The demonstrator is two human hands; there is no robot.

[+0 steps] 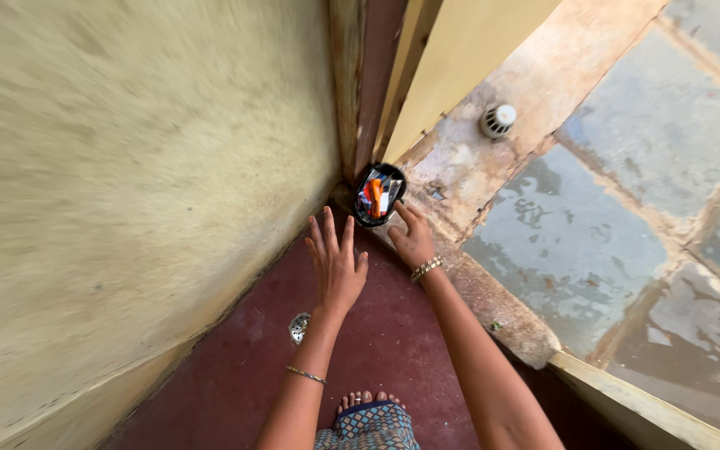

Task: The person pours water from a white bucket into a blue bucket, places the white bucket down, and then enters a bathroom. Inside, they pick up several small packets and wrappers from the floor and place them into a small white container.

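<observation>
A pale yellow wall fills the left side, meeting a dark red floor in a corner beside a yellow door. To the right lie wet grey stone slabs with a small white drain cap on the raised sill. The left hand hovers flat above the floor, fingers spread. The right hand, fingers loosely extended, touches the rim of a small black basket of orange and white items set in the corner. A small metal floor drain sits near the left wrist.
</observation>
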